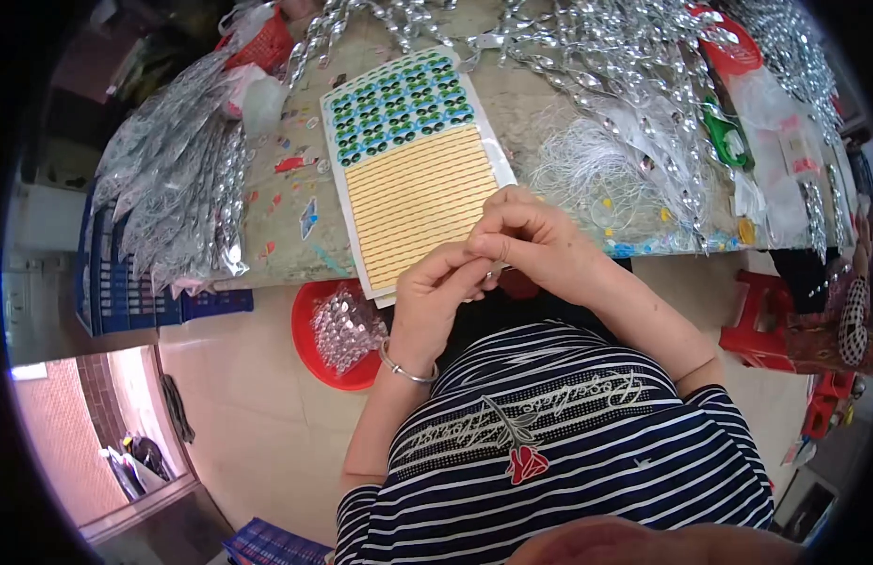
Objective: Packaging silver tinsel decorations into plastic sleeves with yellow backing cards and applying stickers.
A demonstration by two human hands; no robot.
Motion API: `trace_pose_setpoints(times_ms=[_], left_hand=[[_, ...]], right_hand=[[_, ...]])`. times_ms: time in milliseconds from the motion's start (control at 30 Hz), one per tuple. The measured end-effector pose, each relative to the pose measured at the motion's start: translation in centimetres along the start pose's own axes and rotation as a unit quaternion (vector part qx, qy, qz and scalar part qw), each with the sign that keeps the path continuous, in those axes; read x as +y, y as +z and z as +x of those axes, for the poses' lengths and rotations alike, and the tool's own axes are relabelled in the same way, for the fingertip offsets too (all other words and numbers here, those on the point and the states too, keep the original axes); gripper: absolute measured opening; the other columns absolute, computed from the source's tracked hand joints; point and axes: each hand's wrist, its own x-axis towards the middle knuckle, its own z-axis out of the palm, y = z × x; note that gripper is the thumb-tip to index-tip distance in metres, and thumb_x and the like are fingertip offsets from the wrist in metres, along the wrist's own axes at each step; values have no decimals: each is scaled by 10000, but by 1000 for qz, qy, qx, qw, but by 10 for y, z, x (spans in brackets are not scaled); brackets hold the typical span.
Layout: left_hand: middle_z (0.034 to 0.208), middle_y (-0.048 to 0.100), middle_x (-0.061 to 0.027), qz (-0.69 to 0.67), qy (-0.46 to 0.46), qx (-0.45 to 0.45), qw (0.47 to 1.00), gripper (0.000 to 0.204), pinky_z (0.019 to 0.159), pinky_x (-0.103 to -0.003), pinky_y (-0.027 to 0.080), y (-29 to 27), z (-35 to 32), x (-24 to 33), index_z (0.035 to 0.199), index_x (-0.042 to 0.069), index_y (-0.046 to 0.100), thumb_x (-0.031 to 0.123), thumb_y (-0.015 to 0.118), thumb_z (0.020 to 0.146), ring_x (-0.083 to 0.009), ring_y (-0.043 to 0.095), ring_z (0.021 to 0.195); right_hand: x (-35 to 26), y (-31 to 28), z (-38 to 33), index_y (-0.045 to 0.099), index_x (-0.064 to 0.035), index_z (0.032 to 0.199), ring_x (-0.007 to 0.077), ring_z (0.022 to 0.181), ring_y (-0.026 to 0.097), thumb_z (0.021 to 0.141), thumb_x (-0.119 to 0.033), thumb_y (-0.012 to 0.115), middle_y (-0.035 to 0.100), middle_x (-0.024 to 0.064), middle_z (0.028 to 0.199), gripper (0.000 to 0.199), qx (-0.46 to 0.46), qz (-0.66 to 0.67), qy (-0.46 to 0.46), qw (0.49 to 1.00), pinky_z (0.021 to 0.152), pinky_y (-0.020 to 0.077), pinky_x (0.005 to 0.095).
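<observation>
My left hand (435, 290) and my right hand (533, 237) meet at the table's front edge. Thumb and fingers of each are pinched together, tip against tip. Whatever lies between them is too small or too hidden to make out. Beneath and just beyond the hands lies a sticker sheet (413, 202). Its far part carries rows of green and blue stickers (399, 104); its nearer part is yellowish with thin dark lines. White thread-like strands (587, 155) lie in a tangle to the right of the sheet.
Bundles of silver twisted strips hang at the left (187, 169) and cover the back right (634, 56). A red basin (309, 353) with clear shiny pieces stands below the table edge. A green container (724, 137) sits at right; a red stool (761, 320) stands beyond.
</observation>
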Motion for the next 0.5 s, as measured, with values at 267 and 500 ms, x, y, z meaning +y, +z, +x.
trace_pose_setpoints(times_ms=[267, 500], left_hand=[[852, 666, -34, 74, 29, 85, 993, 119, 597, -196, 453, -36, -13, 1, 949, -5, 689, 54, 610, 882, -82, 593, 671], [868, 666, -62, 64, 10, 96, 993, 117, 629, -202, 457, -60, -22, -9, 952, -25, 685, 18, 611, 871, -88, 591, 717]], right_hand=[[0, -46, -25, 660, -13, 928, 221, 774, 574, 846, -112, 661, 581, 101, 828, 129, -42, -293, -95, 951, 686, 459, 310], [-12, -91, -46, 611, 13, 875, 123, 834, 536, 891, -68, 604, 563, 41, 872, 83, 103, -248, 18, 963, 759, 414, 236]])
